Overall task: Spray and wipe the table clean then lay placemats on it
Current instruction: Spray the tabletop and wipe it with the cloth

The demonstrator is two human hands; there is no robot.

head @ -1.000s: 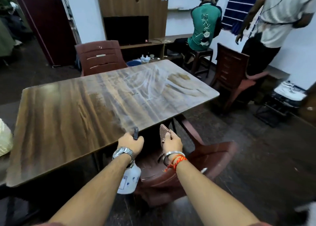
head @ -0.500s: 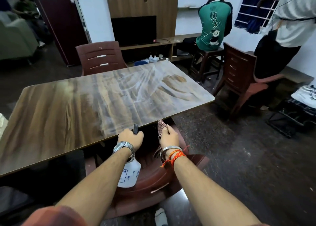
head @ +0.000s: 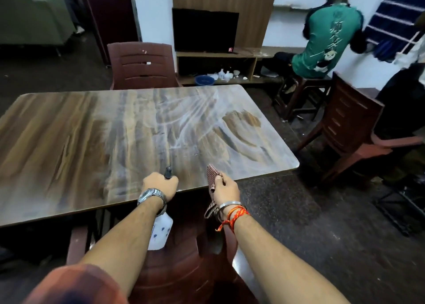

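Hands point(head: 159, 185) gripping spray bottle point(head: 160, 231), cloth point(head: 212, 182)

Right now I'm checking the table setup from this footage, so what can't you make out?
- Spray bottle in the head view: its trigger and neck are hidden by the left hand.
- Checked cloth: partly covered by the right hand.
- Table: its left end is cut off by the frame edge.
- Placemats: none in view.
- Small items on the low shelf: too small to identify.
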